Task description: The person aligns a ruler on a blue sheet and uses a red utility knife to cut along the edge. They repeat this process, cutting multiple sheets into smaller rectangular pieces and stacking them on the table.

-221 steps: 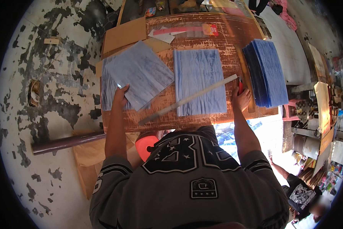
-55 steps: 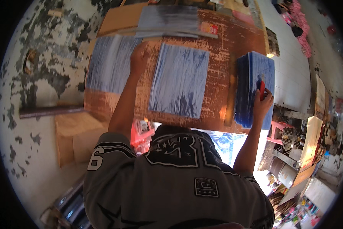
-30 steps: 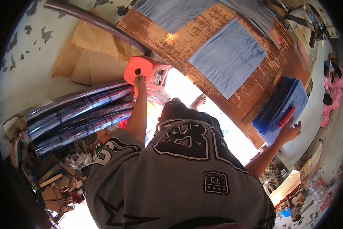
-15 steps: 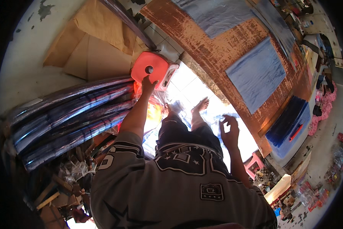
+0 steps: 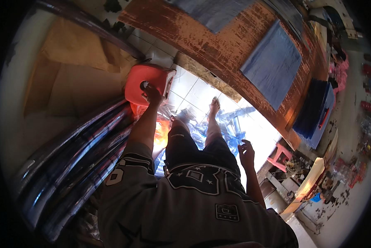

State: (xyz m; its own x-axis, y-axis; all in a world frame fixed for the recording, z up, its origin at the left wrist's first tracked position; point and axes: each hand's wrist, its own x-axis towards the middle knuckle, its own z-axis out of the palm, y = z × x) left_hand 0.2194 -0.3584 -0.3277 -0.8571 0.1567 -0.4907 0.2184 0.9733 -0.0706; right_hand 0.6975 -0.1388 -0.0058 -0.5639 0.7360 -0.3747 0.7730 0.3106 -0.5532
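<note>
Shiny rolls (image 5: pixel 76 159) beside red stool (image 5: pixel 136 77)

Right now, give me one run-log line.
left hand: at red stool | right hand: empty | red tool: on blue sheet stack

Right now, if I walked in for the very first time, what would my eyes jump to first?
Probably the bright red stool, left of the middle, with the fingers of the left hand at its top. Next, maybe the long, shiny dark rolls slanting across the lower left, and the blue sheets lying on the scratched brown table at the upper right.
</note>
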